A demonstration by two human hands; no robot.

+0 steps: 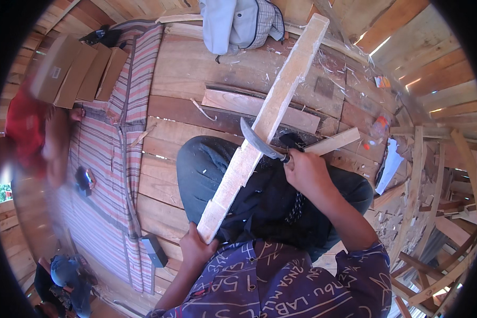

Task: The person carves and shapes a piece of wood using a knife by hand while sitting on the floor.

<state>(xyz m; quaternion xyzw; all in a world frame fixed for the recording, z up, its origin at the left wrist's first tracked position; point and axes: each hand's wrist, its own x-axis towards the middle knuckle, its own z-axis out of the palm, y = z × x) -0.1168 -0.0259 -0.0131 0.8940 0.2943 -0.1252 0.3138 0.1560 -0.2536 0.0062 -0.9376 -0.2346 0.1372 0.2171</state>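
Observation:
A long, pale wooden plank point(282, 94) with rough, chipped edges slants from my lap toward the far right. My left hand point(195, 246) is closed round its near end. In my right hand point(306, 170) is a sickle point(259, 142), gripped by its dark handle. The curved metal blade lies across the plank's middle, its tip past the left edge; whether it cuts into the wood I cannot tell. Under the plank, a reddish board point(238, 102) lies on the floor, and a shorter wood piece point(336, 141) rests beyond my right hand.
Wood shavings are strewn over the plank floor point(169, 79). A grey bag or jacket point(222, 26) lies at the far side. To the left are a striped mat point(100, 201), cardboard boxes point(63, 69), a small dark box point(154, 250) and a person in red point(29, 127). Lumber point(445, 265) is stacked at right.

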